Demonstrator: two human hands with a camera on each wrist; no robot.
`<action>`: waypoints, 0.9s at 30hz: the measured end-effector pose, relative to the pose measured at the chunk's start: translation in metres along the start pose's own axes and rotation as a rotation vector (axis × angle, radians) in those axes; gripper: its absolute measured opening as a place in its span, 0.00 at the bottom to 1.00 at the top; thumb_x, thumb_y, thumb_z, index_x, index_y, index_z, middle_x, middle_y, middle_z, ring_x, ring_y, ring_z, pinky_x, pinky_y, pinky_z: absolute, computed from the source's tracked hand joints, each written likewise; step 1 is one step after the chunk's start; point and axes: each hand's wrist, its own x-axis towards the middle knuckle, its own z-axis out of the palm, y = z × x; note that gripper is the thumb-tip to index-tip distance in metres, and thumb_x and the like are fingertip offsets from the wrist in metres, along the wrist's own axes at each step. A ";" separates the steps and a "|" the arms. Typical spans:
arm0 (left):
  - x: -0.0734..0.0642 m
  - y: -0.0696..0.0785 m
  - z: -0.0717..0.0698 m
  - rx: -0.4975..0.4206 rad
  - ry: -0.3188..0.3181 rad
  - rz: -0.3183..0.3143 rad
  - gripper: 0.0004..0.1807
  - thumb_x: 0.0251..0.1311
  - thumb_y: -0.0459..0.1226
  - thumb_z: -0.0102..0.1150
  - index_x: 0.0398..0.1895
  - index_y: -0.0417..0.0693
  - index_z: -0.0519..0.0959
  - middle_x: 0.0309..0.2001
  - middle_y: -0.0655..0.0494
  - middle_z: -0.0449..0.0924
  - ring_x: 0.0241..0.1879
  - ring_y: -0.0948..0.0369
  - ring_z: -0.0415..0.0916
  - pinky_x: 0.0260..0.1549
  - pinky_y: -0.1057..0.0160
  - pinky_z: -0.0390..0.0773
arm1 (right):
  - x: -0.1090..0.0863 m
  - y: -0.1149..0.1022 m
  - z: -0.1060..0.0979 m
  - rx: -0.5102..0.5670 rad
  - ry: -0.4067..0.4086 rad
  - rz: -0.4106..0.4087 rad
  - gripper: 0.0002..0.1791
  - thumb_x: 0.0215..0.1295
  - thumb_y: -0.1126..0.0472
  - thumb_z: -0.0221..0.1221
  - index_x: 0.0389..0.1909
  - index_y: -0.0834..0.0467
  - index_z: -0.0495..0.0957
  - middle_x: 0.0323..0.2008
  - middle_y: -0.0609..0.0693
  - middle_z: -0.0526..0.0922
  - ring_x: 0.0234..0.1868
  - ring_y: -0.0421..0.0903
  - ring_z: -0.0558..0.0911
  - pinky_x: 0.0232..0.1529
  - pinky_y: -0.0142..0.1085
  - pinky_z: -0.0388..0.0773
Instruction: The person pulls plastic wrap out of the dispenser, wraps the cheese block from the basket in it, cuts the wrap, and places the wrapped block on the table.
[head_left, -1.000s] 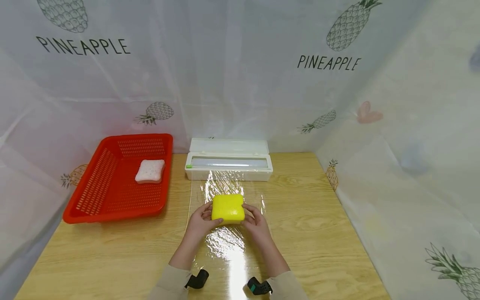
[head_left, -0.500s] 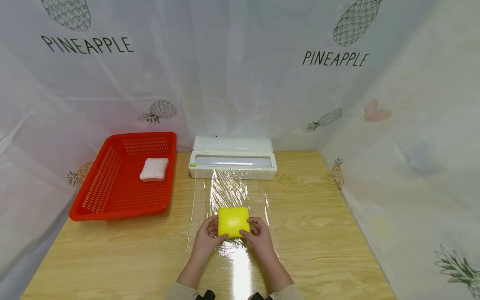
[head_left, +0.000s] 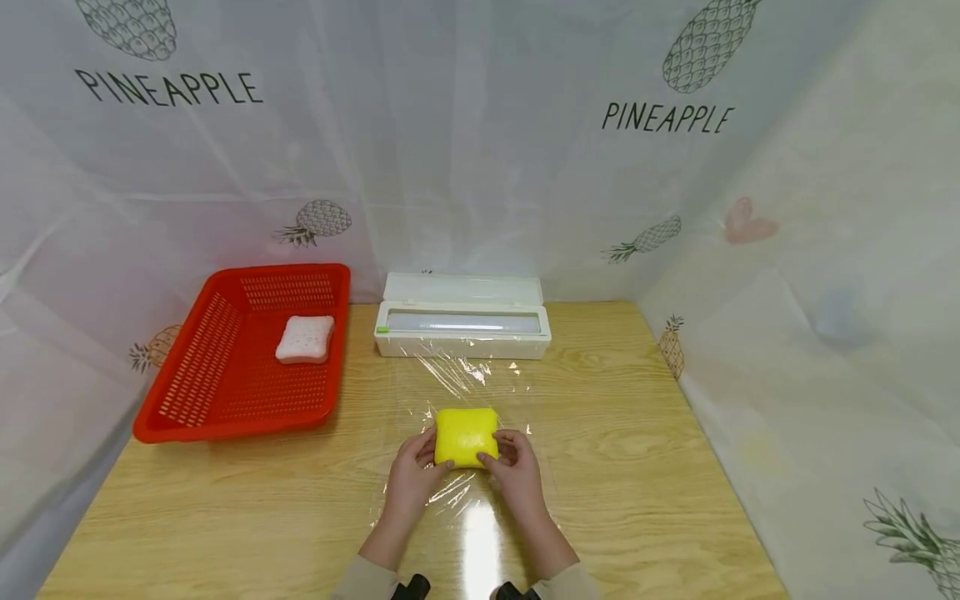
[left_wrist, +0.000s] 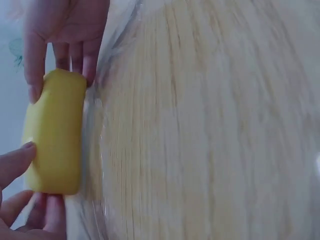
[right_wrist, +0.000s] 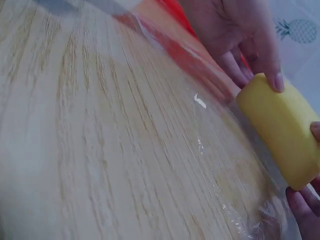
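Both hands hold a puffy yellow sponge [head_left: 467,437] with rounded corners, low over the middle of the table. My left hand [head_left: 412,473] grips its left end, thumb on the near top edge and fingers at the side. The opposite end is gripped by my right hand [head_left: 519,468], its thumb also on the near top edge. Clear cling film [head_left: 468,379] stretches from a white dispenser [head_left: 462,344] toward the sponge and around the hands. In the left wrist view, the sponge [left_wrist: 56,132] shows smooth, with the film's edge running beside it.
A red basket [head_left: 161,435] stands at the back left, holding a pale pink speckled sponge [head_left: 305,339]. The dispenser's lid [head_left: 462,289] is raised. Pineapple-print sheeting [head_left: 480,167] hangs behind and on both sides of the wooden table [head_left: 615,467].
Both hands brought the yellow sponge toward the body, then moved it very slightly back toward the dispenser. The film now shows fewer bright creases. The basket and dispenser stay in place.
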 end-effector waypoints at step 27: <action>-0.033 -0.027 -0.117 0.459 -0.114 0.187 0.24 0.34 0.35 0.81 0.40 0.56 0.84 0.36 0.66 0.79 0.39 0.64 0.73 0.42 0.63 0.73 | -0.020 0.028 -0.128 -0.152 -0.273 -0.066 0.15 0.55 0.68 0.69 0.44 0.65 0.81 0.33 0.58 0.83 0.27 0.37 0.73 0.27 0.27 0.72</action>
